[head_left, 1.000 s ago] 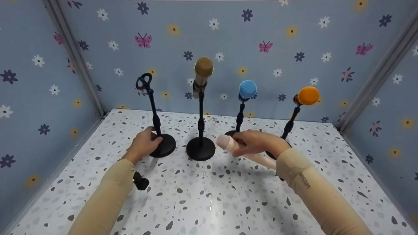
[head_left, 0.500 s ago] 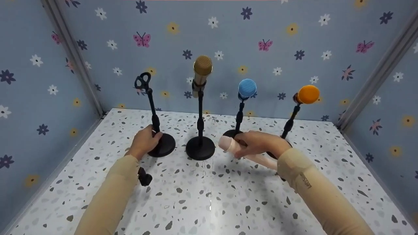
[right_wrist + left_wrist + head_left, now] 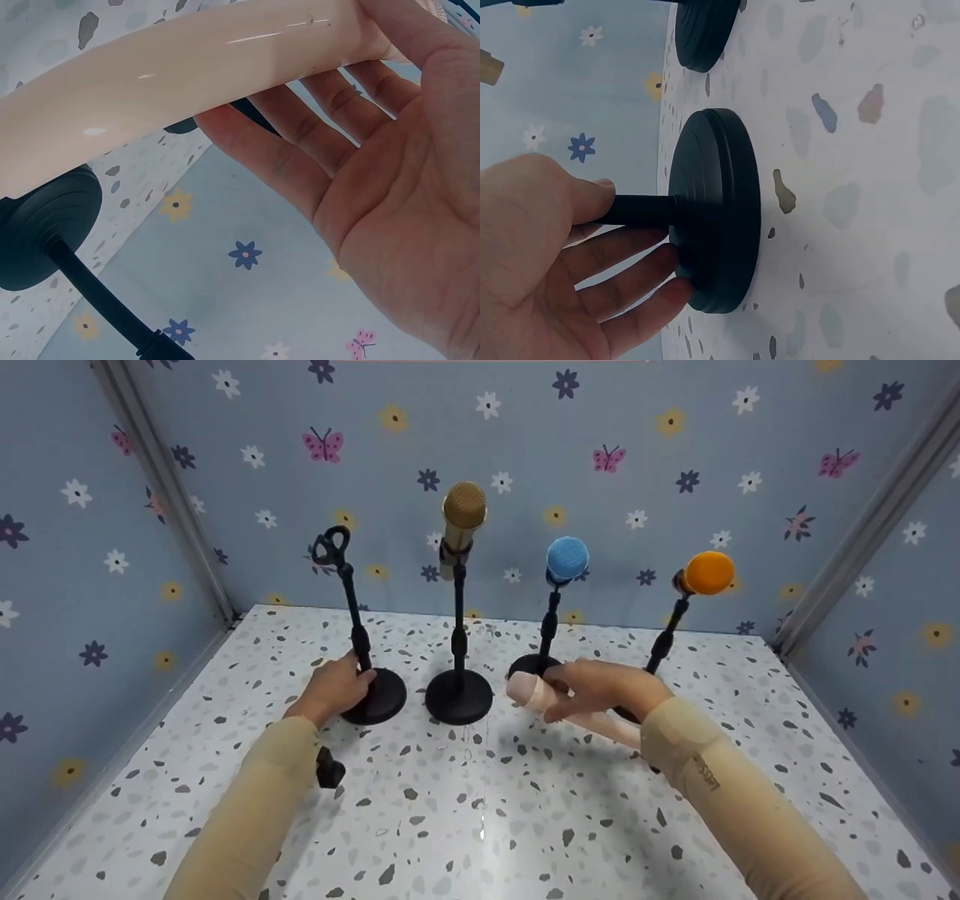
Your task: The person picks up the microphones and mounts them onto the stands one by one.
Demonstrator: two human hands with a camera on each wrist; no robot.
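Note:
My left hand [image 3: 334,688] grips the lower pole of a black microphone stand [image 3: 381,701], thumb on one side. In the left wrist view its fingers [image 3: 641,281] reach to the edge of the round base [image 3: 720,210]. The clip [image 3: 331,546] on top of this stand holds no microphone. My right hand [image 3: 604,688] holds a pale pink microphone [image 3: 525,690] by its body, thumb and fingers on opposite sides. The microphone lies slantwise above the table, its head toward the left; the right wrist view shows its long smooth handle [image 3: 187,71].
Three more stands stand in the row: one with a gold microphone [image 3: 464,510], one with a blue-topped microphone [image 3: 568,559], one with an orange-topped microphone [image 3: 709,573]. My right hand overlaps the blue one's base [image 3: 534,666]. Flower-patterned walls [image 3: 525,427] enclose the speckled table [image 3: 450,810].
My left forearm has swung slightly to the right, and the stand it grips has shifted a little toward the gold microphone's stand. My right hand with the pink microphone has drifted slightly right.

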